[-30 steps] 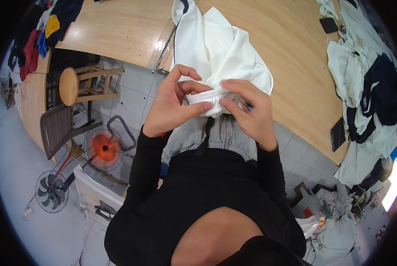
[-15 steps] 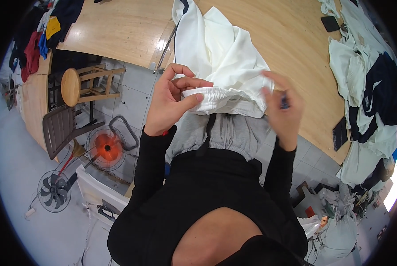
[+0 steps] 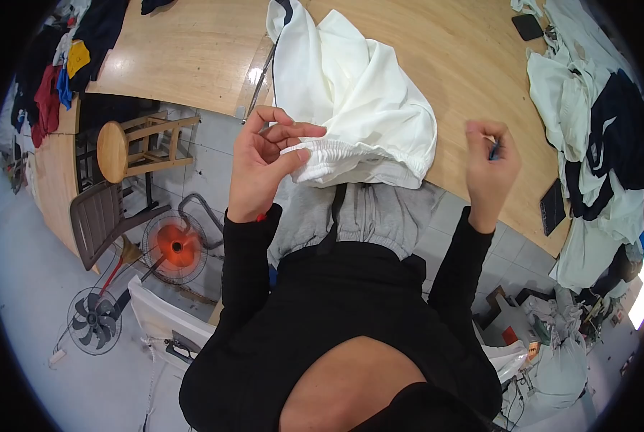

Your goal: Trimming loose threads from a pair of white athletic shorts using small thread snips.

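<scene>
White trousers (image 3: 351, 93) with a dark side stripe lie over the table edge, their gathered elastic waistband hanging toward my lap. My left hand (image 3: 261, 162) pinches the left end of that waistband between thumb and fingers, with the other fingers curled above the cloth. Off to the right, apart from the fabric, my right hand (image 3: 492, 165) is closed in the air. A small dark-blue thing (image 3: 494, 149) shows between its fingers, mostly hidden, so I cannot make out its kind.
The wooden table (image 3: 480, 72) spreads ahead. White and navy garments (image 3: 610, 144) are heaped along its right side, near a black flat object (image 3: 552, 207). To the left stand a wooden stool (image 3: 113, 151), a brown chair (image 3: 95, 216) and two fans, one with an orange centre (image 3: 177, 247).
My right hand has moved right, away from the waistband. My left hand has shifted slightly left, still pinching the trousers, whose right part now lies more spread out.
</scene>
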